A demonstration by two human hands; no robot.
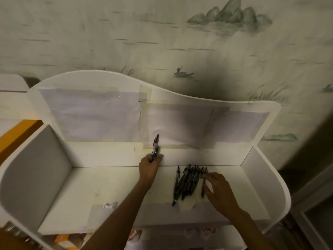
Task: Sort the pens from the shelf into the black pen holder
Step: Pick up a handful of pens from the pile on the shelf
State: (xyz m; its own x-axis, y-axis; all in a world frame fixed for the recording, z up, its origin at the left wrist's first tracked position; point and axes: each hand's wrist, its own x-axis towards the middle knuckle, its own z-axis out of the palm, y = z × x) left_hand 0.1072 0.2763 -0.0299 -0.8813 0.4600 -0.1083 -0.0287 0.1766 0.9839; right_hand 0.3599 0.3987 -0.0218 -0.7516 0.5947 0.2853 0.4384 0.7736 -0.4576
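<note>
White wooden shelf (100, 184) with curved side walls and paper-patched back panel: work surface.

Cluster of dark slim pens (189, 183): lying side by side on shelf floor, right of centre, near back panel; count unclear.

Single dark pen (155, 147): raised off shelf, roughly upright, tip end above fist, in front of back panel.

Left hand (150, 167): curled round lower end of single dark pen.

Right hand (219, 191): fingers spread and lowered onto right edge of cluster, fingertips touching outermost pen; no firm grip visible.

Black pen holder: not in view; position unknown.

Step in hand, by judgement: gathering pens from shelf, one collected, most still lying there.

Next move, by judgement: pinching another pen free of cluster without scattering neighbours, then carrying collected pens to holder, wherever located.
</note>
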